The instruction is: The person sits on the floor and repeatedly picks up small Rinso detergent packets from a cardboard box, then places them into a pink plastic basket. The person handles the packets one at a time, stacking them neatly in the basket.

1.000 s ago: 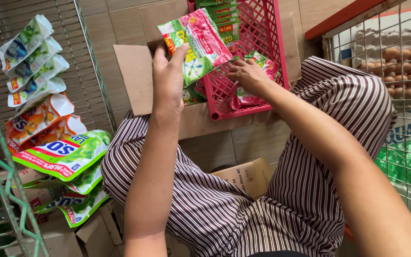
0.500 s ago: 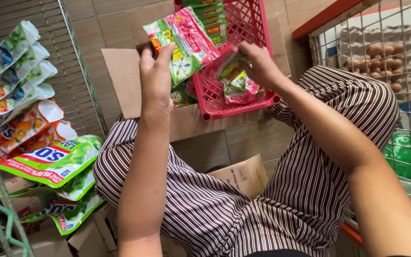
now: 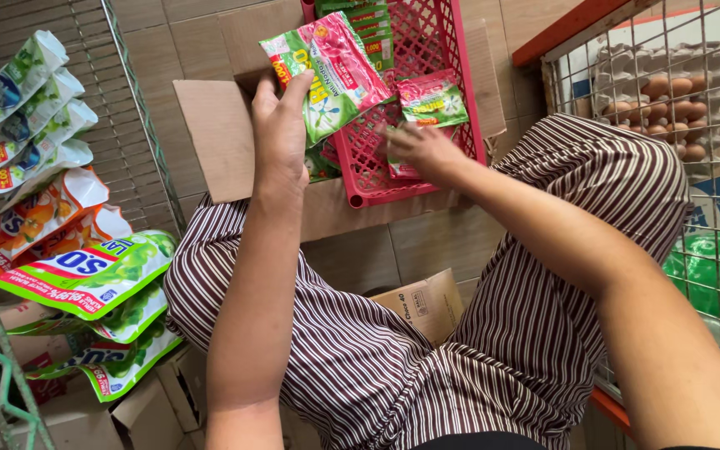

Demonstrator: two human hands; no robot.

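- The left hand (image 3: 281, 137) is gripping a green and pink sachet pack (image 3: 327, 71), thumb on the printed face and fingers curled behind it, and is holding it up over the near-left corner of the red plastic basket (image 3: 468, 83).
- The right hand (image 3: 422, 150) is reaching into the basket from about 5 o'clock; its fingers are spread and loose over a pink packet (image 3: 402, 167) lying on the mesh floor, and another small green and pink packet (image 3: 431, 96) is lying just beyond the fingertips, at 12 o'clock from the hand. Whether the fingertips are pinching the lower packet is hard to tell, as the hand is covering most of it.
- A row of green sachets (image 3: 368, 25) is standing on edge along the basket's far-left side, at 11 o'clock from the right hand.
- The basket is resting on a flattened cardboard sheet (image 3: 218, 137) on the tiled floor.
- To do this step well, the left hand should be keeping its pack flat and steady so nothing slides out, while the right hand is squaring the loose packets, one at a time, faces the same way, before joining them to the held pack.
- Picking from the packet's edge rather than its middle is likely the neater way, since the foil looks slippery and creases easily.
- Hanging strips of refill pouches (image 3: 43, 167) are dangling at 9 o'clock, and egg trays (image 3: 668, 92) are sitting behind wire mesh at 2 o'clock.
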